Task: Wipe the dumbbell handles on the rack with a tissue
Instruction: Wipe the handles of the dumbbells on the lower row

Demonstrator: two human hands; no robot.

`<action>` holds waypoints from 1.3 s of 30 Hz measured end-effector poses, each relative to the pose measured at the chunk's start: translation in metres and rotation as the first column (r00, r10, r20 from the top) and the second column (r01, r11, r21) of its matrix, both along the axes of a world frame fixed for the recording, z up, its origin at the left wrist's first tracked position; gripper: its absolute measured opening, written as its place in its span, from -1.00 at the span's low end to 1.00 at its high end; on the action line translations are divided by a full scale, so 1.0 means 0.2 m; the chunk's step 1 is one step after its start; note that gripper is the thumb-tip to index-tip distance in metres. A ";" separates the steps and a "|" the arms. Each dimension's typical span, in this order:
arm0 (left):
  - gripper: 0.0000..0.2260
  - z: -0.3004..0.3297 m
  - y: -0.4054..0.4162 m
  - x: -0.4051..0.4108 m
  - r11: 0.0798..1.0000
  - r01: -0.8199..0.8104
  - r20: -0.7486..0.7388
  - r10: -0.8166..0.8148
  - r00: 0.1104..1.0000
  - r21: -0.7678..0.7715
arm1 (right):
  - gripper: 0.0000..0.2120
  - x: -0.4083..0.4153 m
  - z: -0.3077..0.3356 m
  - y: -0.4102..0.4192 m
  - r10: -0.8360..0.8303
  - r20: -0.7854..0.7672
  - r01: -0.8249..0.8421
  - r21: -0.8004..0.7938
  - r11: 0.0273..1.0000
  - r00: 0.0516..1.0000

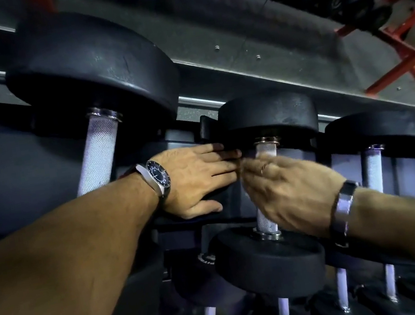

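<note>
The right hand (288, 187) is wrapped over the knurled steel handle (266, 220) of a dumbbell on the rack, its fingers curled across the bar; the hand is motion-blurred, and whether a tissue sits under the fingers cannot be told, since none shows. A ring (264, 167) is on one finger and a metal-link bracelet (342, 207) is on that wrist. The handle shows above the grip, where it meets the far black weight head (268, 117), and below the grip, where its collar meets the near weight head (270, 259).

Just left of the grip, the left hand (196, 181) lies flat with straight fingers against a dark rack support (224, 198), fingertips close to the right hand's fingers and holding nothing. A dark-dialled wristwatch (158, 175) is on that wrist.

Farther left of the grip stands a larger dumbbell (92, 66) with its own pale knurled handle (98, 151). To the right of the grip, more handles (372, 165) stand in a row on the same shelf, and below it a lower row of dumbbells (342, 297) shows. Above and behind runs a grey wall ledge (254, 67), with a red rack frame (408, 52) of black weights at upper right.
</note>
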State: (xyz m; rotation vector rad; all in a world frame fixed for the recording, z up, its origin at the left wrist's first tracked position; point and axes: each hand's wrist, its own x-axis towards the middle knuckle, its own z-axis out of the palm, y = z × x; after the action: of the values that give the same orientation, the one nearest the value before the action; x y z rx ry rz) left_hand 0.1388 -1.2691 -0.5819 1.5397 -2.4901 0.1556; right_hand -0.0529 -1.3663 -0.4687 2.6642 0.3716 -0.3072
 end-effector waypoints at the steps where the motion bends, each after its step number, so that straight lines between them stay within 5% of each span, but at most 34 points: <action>1: -0.36 0.00 0.00 0.00 1.000 0.001 0.003 -0.001 1.000 0.002 | -0.55 -0.02 0.00 0.01 0.021 -0.019 -0.020 0.019 1.000 1.000; 13: -0.38 0.00 0.00 0.00 0.999 -0.001 -0.028 -0.001 1.000 -0.053 | -0.54 0.01 0.03 0.00 -0.010 -0.004 0.010 0.066 0.998 1.000; 17: -0.35 0.00 0.00 0.00 1.000 0.000 -0.020 0.000 1.000 -0.018 | -0.59 -0.05 0.01 0.05 0.116 -0.109 -0.099 0.145 0.984 0.987; 26: -0.36 0.01 0.00 0.00 1.000 0.004 -0.014 -0.004 1.000 -0.021 | -0.47 -0.05 0.06 -0.02 0.202 -0.036 -0.189 0.231 0.955 0.979; 30: -0.40 0.02 0.00 0.00 0.999 -0.002 -0.002 0.002 1.000 -0.039 | -0.52 0.05 0.05 -0.06 -0.039 0.065 0.039 0.002 0.999 0.997; 33: -0.39 0.01 0.00 0.00 1.000 0.013 -0.020 -0.014 1.000 -0.015 | -0.48 0.04 0.02 0.03 -0.103 -0.036 0.100 -0.064 0.993 0.994; 37: -0.37 0.01 -0.01 0.00 1.000 0.016 -0.031 -0.017 0.999 -0.011 | -0.62 -0.01 0.02 0.11 0.048 -0.169 -0.019 0.164 0.986 0.984; 39: -0.37 0.01 0.00 0.00 1.000 0.018 -0.026 -0.018 1.000 0.005 | -0.65 0.00 0.04 0.10 0.015 -0.266 0.054 0.249 0.967 0.964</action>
State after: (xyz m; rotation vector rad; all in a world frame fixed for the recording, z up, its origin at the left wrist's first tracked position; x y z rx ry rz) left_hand 0.1397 -1.2696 -0.5808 1.5110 -2.4860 0.1253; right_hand -0.0531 -1.3468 -0.4613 2.8844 0.4980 -0.6703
